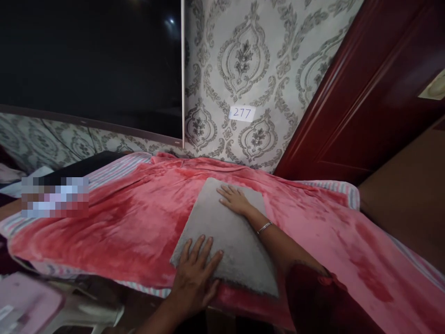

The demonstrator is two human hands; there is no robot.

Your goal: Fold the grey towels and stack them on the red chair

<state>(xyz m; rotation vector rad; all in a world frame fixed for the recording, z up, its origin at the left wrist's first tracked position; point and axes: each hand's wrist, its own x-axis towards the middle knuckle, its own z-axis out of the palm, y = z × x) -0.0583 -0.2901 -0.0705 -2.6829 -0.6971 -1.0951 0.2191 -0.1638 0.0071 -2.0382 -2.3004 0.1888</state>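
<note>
My left hand [196,271] lies on the lower left of a grey cloth [231,236] at mid-frame, fingers spread apart; my right hand [235,200] rests near its upper right edge, fingers slightly parted, palm down. Wide stretches of red blanket [128,227] run out left and right of the cloth — room to slide either way. A white paper [242,113], upper centre, reads "277". The cloth looks short-napped and straight-edged — the blanket plush, rumpled, over striped fabric [120,168].
</note>
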